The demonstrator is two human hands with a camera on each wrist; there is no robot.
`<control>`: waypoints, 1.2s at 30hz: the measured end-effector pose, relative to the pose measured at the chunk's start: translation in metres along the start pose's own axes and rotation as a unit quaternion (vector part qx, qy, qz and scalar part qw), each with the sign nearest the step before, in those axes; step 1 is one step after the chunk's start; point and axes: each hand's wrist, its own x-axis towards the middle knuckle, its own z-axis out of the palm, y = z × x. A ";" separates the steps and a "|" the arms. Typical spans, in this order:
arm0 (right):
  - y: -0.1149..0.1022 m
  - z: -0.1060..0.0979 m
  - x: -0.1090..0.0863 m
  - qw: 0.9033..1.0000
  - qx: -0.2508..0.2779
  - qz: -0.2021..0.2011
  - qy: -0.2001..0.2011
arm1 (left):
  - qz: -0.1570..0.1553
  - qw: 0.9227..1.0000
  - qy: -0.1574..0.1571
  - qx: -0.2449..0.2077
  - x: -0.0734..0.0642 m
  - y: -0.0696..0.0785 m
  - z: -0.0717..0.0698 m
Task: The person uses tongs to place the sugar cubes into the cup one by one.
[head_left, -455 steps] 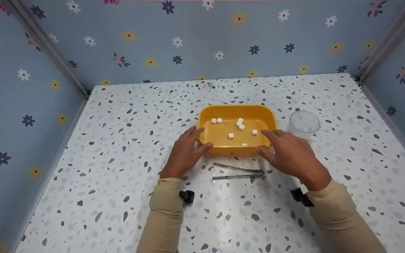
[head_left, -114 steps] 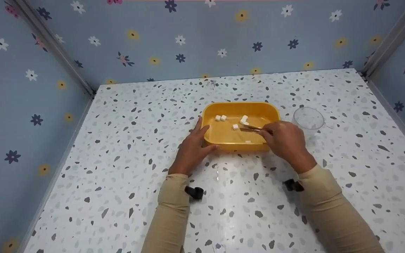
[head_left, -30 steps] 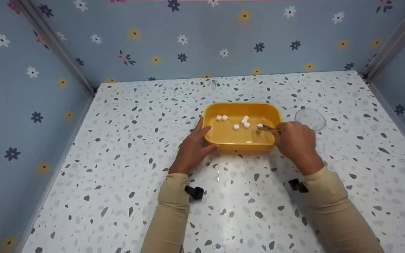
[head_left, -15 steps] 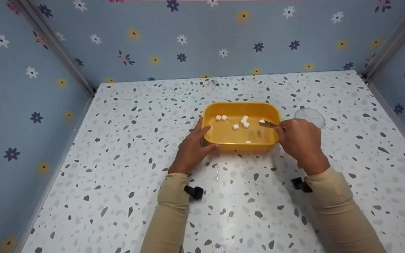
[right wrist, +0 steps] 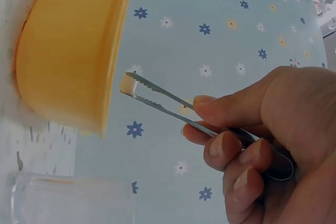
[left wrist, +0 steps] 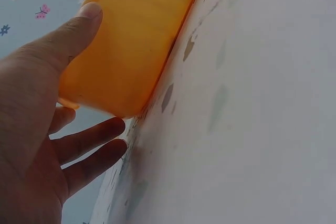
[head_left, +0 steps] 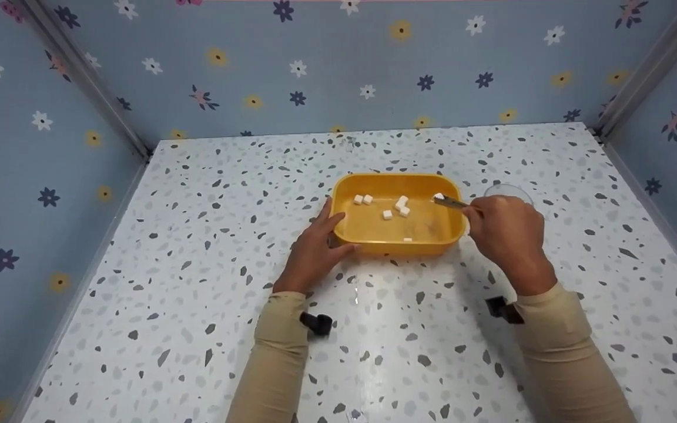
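My left hand (head_left: 314,249) holds the left end of a yellow plastic tub (head_left: 397,247), index finger over the rim and thumb (left wrist: 79,30) against the outer wall. Its other fingers are spread below the corner in the left wrist view. Small metal tongs (right wrist: 168,100) with serrated tips are pinched in my right hand (head_left: 509,232). Between the tips sits a white cube (right wrist: 127,84), raised near the rim at the tub's right end. Several more white cubes (head_left: 402,203) lie on the tub floor, with a flat white piece (head_left: 408,239) near the front wall.
A clear cup (head_left: 506,189) stands right of the tub, mostly behind my right hand; its side (right wrist: 68,203) shows low in the right wrist view. The speckled white tabletop (head_left: 227,235) is bounded by flowered blue walls (head_left: 338,59).
The tongs, first lying on the table, are now in my right hand. Over the last second they have lifted one cube up and slightly right. My left hand stays at the tub.
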 end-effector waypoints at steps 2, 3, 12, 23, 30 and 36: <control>0.001 -0.004 0.000 1.000 0.005 0.002 0.003 | -0.002 1.000 0.000 0.000 -0.001 -0.002 -0.002; 0.002 -0.007 -0.001 1.000 0.007 0.003 0.006 | -0.003 1.000 0.000 0.000 -0.001 -0.002 -0.002; 0.019 -0.027 0.000 0.999 0.010 0.050 0.013 | -0.013 1.000 -0.001 -0.006 -0.002 -0.004 -0.003; 0.033 -0.043 -0.001 0.997 0.007 0.081 0.002 | -0.006 1.000 -0.006 -0.006 -0.002 0.000 -0.005; 0.047 -0.052 -0.002 0.995 0.002 0.097 -0.020 | -0.005 1.000 -0.005 -0.001 -0.001 0.000 -0.006; 0.054 -0.056 -0.004 0.993 0.002 0.113 -0.043 | 0.006 1.000 -0.005 -0.007 -0.002 -0.002 -0.005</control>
